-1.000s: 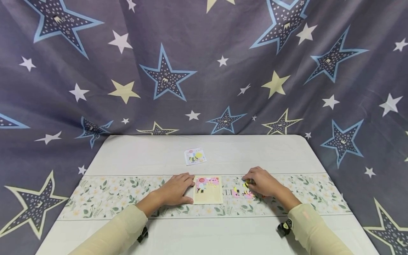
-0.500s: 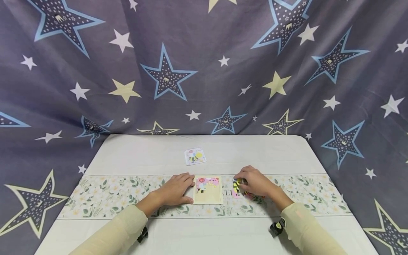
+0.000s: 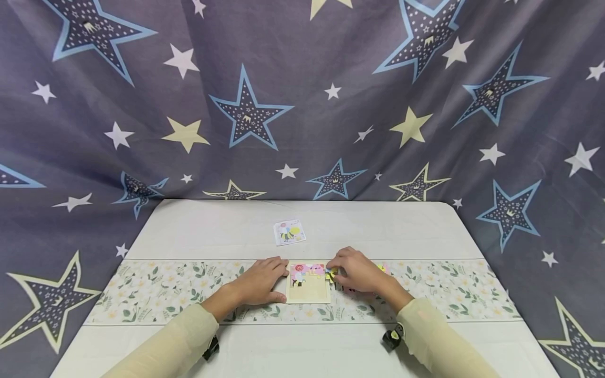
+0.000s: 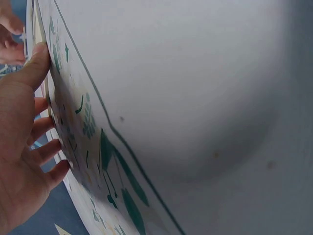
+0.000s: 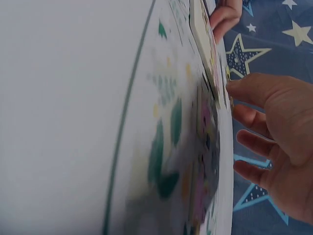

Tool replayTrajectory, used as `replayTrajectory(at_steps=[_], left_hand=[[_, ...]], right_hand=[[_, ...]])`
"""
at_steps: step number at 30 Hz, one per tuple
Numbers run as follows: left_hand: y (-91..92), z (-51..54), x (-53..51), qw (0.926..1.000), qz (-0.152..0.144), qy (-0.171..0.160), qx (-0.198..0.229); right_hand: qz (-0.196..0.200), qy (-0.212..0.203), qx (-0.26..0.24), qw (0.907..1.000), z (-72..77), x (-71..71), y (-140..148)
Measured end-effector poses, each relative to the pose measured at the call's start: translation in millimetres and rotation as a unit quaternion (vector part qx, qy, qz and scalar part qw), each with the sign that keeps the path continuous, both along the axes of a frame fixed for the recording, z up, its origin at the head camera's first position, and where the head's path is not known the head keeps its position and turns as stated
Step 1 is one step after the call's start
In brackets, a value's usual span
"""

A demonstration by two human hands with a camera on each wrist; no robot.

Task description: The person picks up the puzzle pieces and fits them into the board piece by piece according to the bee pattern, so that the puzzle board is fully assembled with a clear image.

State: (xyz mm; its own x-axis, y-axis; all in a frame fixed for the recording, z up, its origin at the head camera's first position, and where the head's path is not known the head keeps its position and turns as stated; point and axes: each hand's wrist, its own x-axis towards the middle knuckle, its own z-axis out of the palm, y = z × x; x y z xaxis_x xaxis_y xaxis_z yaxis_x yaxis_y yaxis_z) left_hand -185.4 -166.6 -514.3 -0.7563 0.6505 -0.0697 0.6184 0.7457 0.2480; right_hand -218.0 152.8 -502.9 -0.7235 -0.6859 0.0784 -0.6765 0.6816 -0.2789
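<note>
A square jigsaw puzzle tray lies on the patterned runner. Fitted pieces fill its top and upper left; its lower part shows bare board. My left hand rests along the tray's left side, fingers loosely extended, the thumb touching its edge in the left wrist view. At the tray's upper right edge, my right hand pinches a yellow and black puzzle piece between thumb and fingertips. That hand partly covers the piece.
Loose puzzle pieces lie on the runner under and beside my right hand, partly hidden in the head view. Behind the tray is a bee picture card on the white tablecloth. A star-printed curtain hangs behind the table.
My right hand has moved left from the loose pieces to the tray's right edge, carrying the yellow and black puzzle piece. My left hand has stayed in place.
</note>
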Motion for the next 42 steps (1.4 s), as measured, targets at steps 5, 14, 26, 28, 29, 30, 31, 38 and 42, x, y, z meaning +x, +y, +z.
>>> replayTrajectory(at_steps=[5, 14, 26, 28, 29, 30, 31, 38, 42], left_hand=[[0.7, 0.2, 0.0, 1.0, 0.0, -0.001, -0.001], [0.0, -0.9, -0.5, 1.0, -0.001, 0.002, -0.007], [0.0, -0.2, 0.0, 1.0, -0.002, 0.003, -0.009], [0.1, 0.2, 0.2, 1.0, -0.002, 0.002, -0.009], [0.1, 0.6, 0.3, 1.0, -0.002, 0.003, -0.008], [0.2, 0.9, 0.5, 1.0, -0.003, 0.003, -0.008], [0.2, 1.3, 0.6, 1.0, -0.003, 0.004, -0.008], [-0.6, 0.5, 0.3, 0.9999, -0.004, 0.007, -0.006], [-0.3, -0.2, 0.1, 0.9999, -0.004, 0.01, -0.007]], right_hand=[[0.019, -0.001, 0.003, 0.9998, 0.7, 0.8, -14], [0.033, -0.004, 0.014, 0.9993, -1.6, 3.3, -37], [0.049, 0.008, 0.027, 0.9984, -6.2, 5.6, -53], [0.05, 0.009, 0.032, 0.9982, -6.0, 5.8, -55], [0.051, 0.011, 0.033, 0.9981, -5.8, 5.9, -55], [0.051, 0.013, 0.032, 0.9981, -5.8, 5.8, -56], [0.052, 0.015, 0.032, 0.998, -5.6, 5.7, -56], [0.049, 0.008, 0.036, 0.9981, -4.3, 5.9, -59], [0.045, 0.003, 0.041, 0.9981, -3.5, 6.3, -60]])
